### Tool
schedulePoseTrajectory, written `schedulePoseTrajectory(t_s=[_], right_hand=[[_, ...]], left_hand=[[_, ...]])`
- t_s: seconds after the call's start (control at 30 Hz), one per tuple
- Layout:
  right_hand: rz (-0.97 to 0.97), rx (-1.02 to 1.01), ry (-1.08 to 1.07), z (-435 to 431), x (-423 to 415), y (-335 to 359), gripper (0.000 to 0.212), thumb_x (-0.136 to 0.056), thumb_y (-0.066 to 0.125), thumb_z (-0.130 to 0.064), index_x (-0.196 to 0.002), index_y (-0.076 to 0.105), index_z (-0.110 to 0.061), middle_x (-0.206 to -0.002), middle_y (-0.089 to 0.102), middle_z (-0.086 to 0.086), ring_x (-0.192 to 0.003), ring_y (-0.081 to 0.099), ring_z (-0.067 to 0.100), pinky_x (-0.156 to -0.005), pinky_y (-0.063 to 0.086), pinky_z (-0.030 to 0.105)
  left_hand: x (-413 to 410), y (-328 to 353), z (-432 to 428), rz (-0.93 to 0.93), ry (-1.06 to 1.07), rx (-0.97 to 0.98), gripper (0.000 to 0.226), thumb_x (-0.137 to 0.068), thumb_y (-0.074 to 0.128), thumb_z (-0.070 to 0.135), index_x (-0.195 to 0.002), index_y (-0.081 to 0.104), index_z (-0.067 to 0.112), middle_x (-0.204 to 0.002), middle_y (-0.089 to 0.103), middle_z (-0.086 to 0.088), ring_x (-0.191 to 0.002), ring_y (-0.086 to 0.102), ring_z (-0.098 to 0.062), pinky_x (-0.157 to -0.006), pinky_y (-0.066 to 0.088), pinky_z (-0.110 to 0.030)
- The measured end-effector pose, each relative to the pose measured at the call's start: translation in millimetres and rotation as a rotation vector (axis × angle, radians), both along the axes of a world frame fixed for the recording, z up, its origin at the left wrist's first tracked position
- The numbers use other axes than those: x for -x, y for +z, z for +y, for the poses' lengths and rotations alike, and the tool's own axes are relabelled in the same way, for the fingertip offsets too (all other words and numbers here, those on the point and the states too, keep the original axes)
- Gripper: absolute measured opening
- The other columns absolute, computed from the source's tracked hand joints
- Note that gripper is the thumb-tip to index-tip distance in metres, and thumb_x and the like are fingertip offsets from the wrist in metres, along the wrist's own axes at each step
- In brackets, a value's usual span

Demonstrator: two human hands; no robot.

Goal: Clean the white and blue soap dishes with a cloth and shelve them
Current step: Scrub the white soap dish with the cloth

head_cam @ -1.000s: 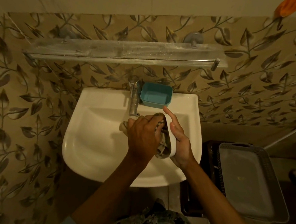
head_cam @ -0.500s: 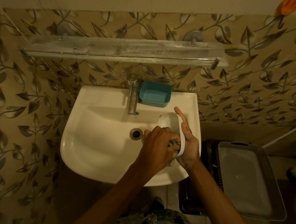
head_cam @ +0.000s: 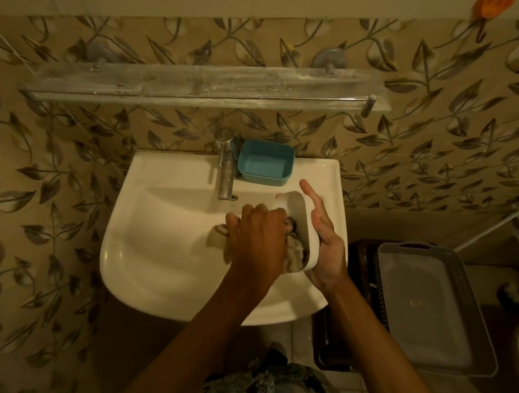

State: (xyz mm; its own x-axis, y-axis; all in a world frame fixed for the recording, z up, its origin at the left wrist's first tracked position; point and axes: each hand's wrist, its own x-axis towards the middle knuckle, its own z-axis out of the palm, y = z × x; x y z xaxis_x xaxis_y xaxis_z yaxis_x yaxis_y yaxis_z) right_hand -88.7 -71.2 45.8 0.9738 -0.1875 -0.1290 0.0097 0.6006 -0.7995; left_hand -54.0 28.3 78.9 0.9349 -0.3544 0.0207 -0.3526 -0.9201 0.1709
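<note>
White soap dish is tipped on edge over the right side of the washbasin, open side facing left so you can get the cloth inside. Your right hand cups its back and bottom edge, index finger stretched out past the top rim, likely to brace it against the push of wiping. Your left hand is closed around the patterned cloth and pressing it into the dish hollow; a bit of cloth sticks out on the left of that hand. Looks like mid-wipe on the first dish, my read.

Blue soap dish sits upright on the basin's back ledge, just beside the metal tap, apart from both hands, likely waiting its turn. Glass wall shelf above the basin holds nothing, so shelving isn't done for either dish. Grey plastic basket sits low to the right of the basin.
</note>
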Motion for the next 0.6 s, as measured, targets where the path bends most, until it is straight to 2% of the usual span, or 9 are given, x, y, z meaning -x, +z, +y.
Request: schedulePoseTrajectory(t_s=[0.1, 0.17, 0.23, 0.3, 0.33, 0.43, 0.5, 0.6], right_hand=[[-0.005, 0.070, -0.007, -1.1, -0.6, -6.5, 0.053, -0.094, 0.035, -0.028, -0.147, 0.033, -0.023, -0.148, 0.042, 0.011, -0.128, 0.050, 0.031, -0.102, 0.046, 0.047], [0.013, 0.078, 0.003, 1.7, 0.7, -13.5, 0.050, -0.094, 0.038, -0.028, -0.144, 0.038, -0.023, -0.143, 0.049, 0.006, -0.124, 0.055, 0.026, -0.099, 0.049, 0.042], [0.085, -0.028, -0.027, 3.8, 2.0, -20.0, 0.041, -0.091, 0.046, -0.029, -0.131, 0.055, -0.023, -0.125, 0.064, 0.006, -0.110, 0.064, 0.025, -0.090, 0.055, 0.040], [0.183, -0.167, -0.071, 4.5, 1.1, -24.5, 0.038, -0.084, 0.055, -0.034, -0.116, 0.067, -0.017, -0.108, 0.070, 0.013, -0.096, 0.068, 0.028, -0.084, 0.057, 0.043], [0.226, -0.208, -0.071, 4.7, 0.4, -26.4, 0.040, -0.082, 0.057, -0.035, -0.114, 0.068, -0.013, -0.108, 0.068, 0.017, -0.096, 0.066, 0.030, -0.086, 0.055, 0.047], [0.324, -0.233, -0.081, 5.9, -1.3, -31.4, 0.040, -0.081, 0.063, -0.038, -0.110, 0.070, -0.011, -0.109, 0.065, 0.021, -0.097, 0.064, 0.033, -0.097, 0.046, 0.055], [0.377, -0.207, -0.113, 9.4, -3.0, -31.8, 0.053, -0.079, 0.067, -0.042, -0.120, 0.063, -0.009, -0.114, 0.062, 0.022, -0.103, 0.062, 0.038, -0.102, 0.041, 0.059], [0.382, -0.082, -0.147, 13.9, -7.6, -25.5, 0.070, -0.073, 0.072, -0.047, -0.131, 0.053, -0.014, -0.123, 0.062, 0.020, -0.112, 0.060, 0.042, -0.096, 0.046, 0.061]], left_hand=[[17.2, -4.1, 8.4, 0.117, -0.044, 0.035, 0.028, -0.079, 0.069, 0.038, -0.101, 0.061, 0.023, -0.103, 0.065, -0.001, -0.100, 0.057, -0.022, -0.091, 0.036, -0.042], [21.8, -1.7, 18.4, 0.298, -0.051, 0.289, 0.016, -0.083, 0.065, 0.034, -0.096, 0.066, 0.025, -0.094, 0.066, 0.005, -0.091, 0.058, -0.010, -0.092, 0.040, -0.037], [17.7, 5.1, 28.5, 0.494, -0.044, 0.567, 0.006, -0.085, 0.062, 0.028, -0.087, 0.067, 0.028, -0.081, 0.064, 0.014, -0.077, 0.059, 0.000, -0.080, 0.049, -0.025], [11.0, 10.1, 39.4, 0.548, 0.019, 0.772, 0.007, -0.090, 0.058, 0.024, -0.091, 0.064, 0.028, -0.085, 0.065, 0.013, -0.079, 0.062, -0.001, -0.068, 0.050, -0.014], [7.6, 10.9, 46.0, 0.556, 0.077, 0.857, 0.009, -0.091, 0.056, 0.024, -0.098, 0.062, 0.027, -0.092, 0.066, 0.009, -0.083, 0.064, -0.003, -0.068, 0.053, -0.015], [3.3, 10.9, 64.8, 0.714, 0.323, 1.137, 0.028, -0.093, 0.054, 0.027, -0.121, 0.055, 0.025, -0.111, 0.066, -0.005, -0.097, 0.067, -0.022, -0.077, 0.059, -0.041], [3.6, 10.6, 72.1, 0.789, 0.420, 1.296, 0.032, -0.094, 0.053, 0.024, -0.125, 0.055, 0.019, -0.111, 0.067, -0.011, -0.096, 0.068, -0.026, -0.073, 0.059, -0.042], [6.7, 9.9, 73.1, 0.707, 0.457, 1.435, 0.026, -0.091, 0.057, 0.019, -0.116, 0.060, 0.013, -0.108, 0.069, -0.014, -0.095, 0.069, -0.025, -0.070, 0.059, -0.037]])
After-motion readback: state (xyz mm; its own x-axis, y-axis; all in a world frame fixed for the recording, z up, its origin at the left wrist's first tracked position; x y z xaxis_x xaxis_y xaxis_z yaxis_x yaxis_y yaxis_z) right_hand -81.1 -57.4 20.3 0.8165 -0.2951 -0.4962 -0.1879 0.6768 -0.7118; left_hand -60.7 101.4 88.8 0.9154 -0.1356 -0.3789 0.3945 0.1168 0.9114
